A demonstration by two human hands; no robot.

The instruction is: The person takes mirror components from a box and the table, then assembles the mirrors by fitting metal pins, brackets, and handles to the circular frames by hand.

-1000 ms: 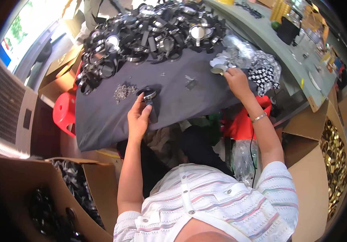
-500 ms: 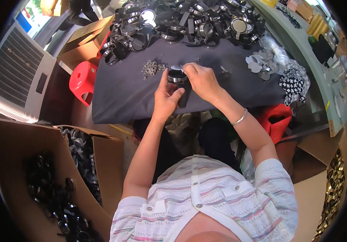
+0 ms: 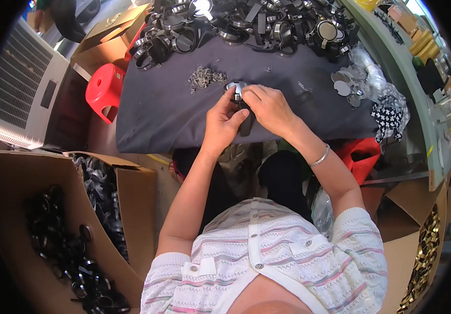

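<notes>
Desk (image 3: 157,123): heap of handled parts (image 3: 231,31) along far edge. Clip pile (image 3: 207,77) before heap, left of centre. Few loose clips (image 3: 302,85) right of centre. Discs (image 3: 342,86) toward right edge; plastic bag (image 3: 375,73) just right of them; cloth (image 3: 388,121) at near right corner, before bag. Held piece (image 3: 245,125) between left grip (image 3: 223,121) and right grip (image 3: 271,109), mid-desk, handle toward near edge. Beyond left edge: stool (image 3: 105,86), then cooler (image 3: 21,89) farther out. Beyond right edge: side desk (image 3: 419,112). Off near left corner: carton (image 3: 21,170), dumped parts (image 3: 58,235) inside. Off near right corner: carton of rings (image 3: 419,261).
</notes>
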